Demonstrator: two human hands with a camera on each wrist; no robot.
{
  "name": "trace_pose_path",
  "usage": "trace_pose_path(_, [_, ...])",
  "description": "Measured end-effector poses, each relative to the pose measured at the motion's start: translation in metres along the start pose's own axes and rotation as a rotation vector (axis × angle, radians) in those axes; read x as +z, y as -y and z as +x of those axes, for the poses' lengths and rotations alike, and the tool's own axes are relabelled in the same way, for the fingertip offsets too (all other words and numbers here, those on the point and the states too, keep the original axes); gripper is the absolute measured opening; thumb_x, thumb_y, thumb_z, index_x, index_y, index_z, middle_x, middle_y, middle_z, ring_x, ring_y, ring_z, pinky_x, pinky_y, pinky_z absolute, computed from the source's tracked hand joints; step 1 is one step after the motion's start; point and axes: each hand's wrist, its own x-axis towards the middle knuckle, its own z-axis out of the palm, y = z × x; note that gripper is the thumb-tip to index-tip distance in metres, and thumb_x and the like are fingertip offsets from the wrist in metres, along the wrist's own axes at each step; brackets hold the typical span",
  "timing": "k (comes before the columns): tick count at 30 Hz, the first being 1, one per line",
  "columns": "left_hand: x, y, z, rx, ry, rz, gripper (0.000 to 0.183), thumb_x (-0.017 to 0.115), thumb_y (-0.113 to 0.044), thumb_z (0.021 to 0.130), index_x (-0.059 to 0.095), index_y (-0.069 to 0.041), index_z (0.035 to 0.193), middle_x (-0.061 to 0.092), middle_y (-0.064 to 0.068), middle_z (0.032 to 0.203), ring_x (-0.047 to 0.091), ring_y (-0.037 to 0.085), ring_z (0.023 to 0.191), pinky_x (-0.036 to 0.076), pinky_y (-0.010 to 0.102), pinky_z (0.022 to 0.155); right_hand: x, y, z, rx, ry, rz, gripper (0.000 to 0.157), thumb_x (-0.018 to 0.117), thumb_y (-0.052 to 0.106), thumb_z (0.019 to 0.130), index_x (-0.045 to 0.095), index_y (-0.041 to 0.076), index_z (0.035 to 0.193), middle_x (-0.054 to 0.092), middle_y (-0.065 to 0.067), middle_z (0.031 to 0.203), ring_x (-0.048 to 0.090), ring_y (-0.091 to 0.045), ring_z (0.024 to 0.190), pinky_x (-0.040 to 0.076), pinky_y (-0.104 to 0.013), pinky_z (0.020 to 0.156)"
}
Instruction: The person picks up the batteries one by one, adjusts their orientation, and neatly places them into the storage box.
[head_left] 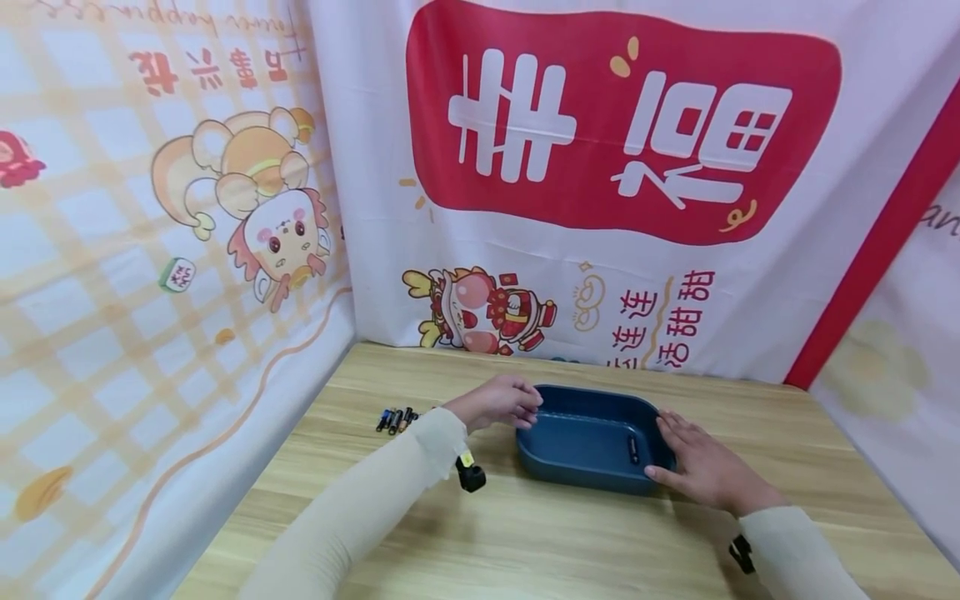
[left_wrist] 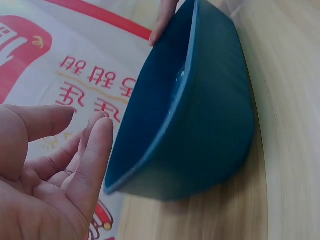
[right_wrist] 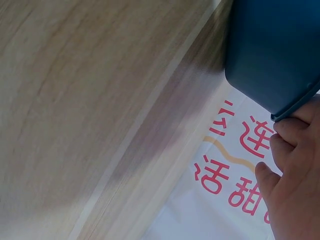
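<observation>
A dark blue oblong basin [head_left: 592,479] stands on the table, with one small dark battery [head_left: 633,450] lying inside near its right end. My left hand [head_left: 510,402] hovers at the basin's left rim. Its thumb and fingers are apart and hold nothing in the left wrist view, where the basin's wall [left_wrist: 200,135] rises beside the fingertips. At the other end, my right hand [head_left: 701,462] rests on the right rim, thumb spread toward the front corner. The right wrist view shows its fingers [right_wrist: 284,150] against the rim's outer side.
Several batteries [head_left: 397,419] lie together on the wooden table [head_left: 570,542], left of the basin and partly hidden by my left wrist. A printed cloth [head_left: 382,250] hangs behind the table, and another patterned cloth [head_left: 97,350] covers the left side.
</observation>
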Motion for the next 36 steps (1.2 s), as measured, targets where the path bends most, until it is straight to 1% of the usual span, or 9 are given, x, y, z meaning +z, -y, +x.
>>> trace_pose_path(5, [-0.016,0.006,-0.008,-0.015,-0.028,0.011,0.03,0.063,-0.012,0.096,0.06,0.006,0.119,0.06,0.029,0.117,0.067,0.024,0.083,0.057,0.043,0.083,0.001,-0.001,0.0,0.0,-0.001,0.0,0.095,0.048,0.069,0.09,0.03,-0.003,0.149,0.024,-0.018,0.157,0.019,-0.038,0.143,0.022,-0.058,0.113])
trace_pose_path(9, [-0.029,0.009,-0.012,-0.019,-0.048,0.035,0.027,0.059,-0.01,0.098,0.059,0.006,0.119,0.062,0.027,0.114,0.067,0.029,0.09,0.055,0.046,0.088,0.002,-0.001,0.0,0.006,-0.001,-0.007,0.095,0.048,0.069,0.09,0.029,-0.003,0.15,0.023,-0.017,0.157,0.018,-0.037,0.144,0.021,-0.057,0.114])
trace_pose_path(12, [-0.039,0.014,-0.016,-0.021,-0.056,0.034,0.025,0.058,-0.008,0.098,0.059,0.007,0.117,0.06,0.029,0.115,0.066,0.033,0.095,0.056,0.045,0.087,0.002,0.0,0.0,-0.002,-0.008,-0.003,0.095,0.049,0.068,0.09,0.03,-0.004,0.149,0.024,-0.019,0.157,0.019,-0.038,0.143,0.022,-0.058,0.113])
trace_pose_path(14, [-0.045,0.017,-0.019,-0.027,-0.057,0.034,0.025,0.058,-0.008,0.098,0.059,0.008,0.117,0.058,0.03,0.119,0.066,0.034,0.096,0.056,0.044,0.085,0.001,0.001,0.0,-0.007,-0.014,0.0,0.095,0.049,0.068,0.09,0.031,-0.004,0.149,0.025,-0.02,0.156,0.02,-0.039,0.143,0.022,-0.058,0.113])
trace_pose_path(19, [-0.06,0.025,-0.027,-0.033,-0.078,0.038,0.023,0.059,-0.007,0.097,0.059,0.007,0.115,0.055,0.032,0.123,0.066,0.029,0.09,0.058,0.04,0.081,0.001,0.002,-0.001,-0.008,-0.013,0.004,0.094,0.05,0.067,0.09,0.03,-0.005,0.148,0.025,-0.02,0.156,0.02,-0.039,0.143,0.023,-0.058,0.113])
trace_pose_path(22, [-0.07,0.032,-0.031,-0.023,-0.098,0.036,0.023,0.059,-0.007,0.097,0.059,0.008,0.114,0.055,0.032,0.122,0.066,0.028,0.088,0.058,0.04,0.082,0.001,0.002,-0.002,-0.012,-0.016,0.011,0.093,0.051,0.065,0.091,0.031,-0.004,0.148,0.025,-0.019,0.156,0.02,-0.038,0.143,0.023,-0.058,0.113])
trace_pose_path(27, [-0.087,0.041,-0.039,-0.022,-0.122,0.042,0.025,0.059,-0.006,0.097,0.057,0.009,0.117,0.054,0.032,0.121,0.065,0.034,0.094,0.054,0.045,0.089,0.002,0.002,-0.003,-0.016,-0.013,0.017,0.092,0.051,0.064,0.091,0.031,-0.005,0.148,0.026,-0.02,0.155,0.02,-0.039,0.142,0.022,-0.058,0.113])
trace_pose_path(29, [-0.093,0.044,-0.042,-0.026,-0.137,0.047,0.024,0.059,-0.006,0.096,0.057,0.009,0.116,0.055,0.031,0.12,0.065,0.034,0.093,0.054,0.046,0.09,0.003,0.002,-0.002,-0.012,-0.008,0.017,0.092,0.051,0.065,0.091,0.031,-0.005,0.148,0.025,-0.02,0.156,0.02,-0.039,0.143,0.021,-0.058,0.113])
trace_pose_path(36, [-0.115,0.048,-0.05,-0.031,-0.204,0.086,0.023,0.06,-0.008,0.097,0.059,0.007,0.114,0.058,0.029,0.112,0.066,0.034,0.091,0.057,0.043,0.084,0.004,0.0,0.0,-0.006,-0.005,0.02,0.093,0.051,0.065,0.09,0.03,-0.004,0.149,0.024,-0.019,0.156,0.019,-0.038,0.143,0.022,-0.058,0.113])
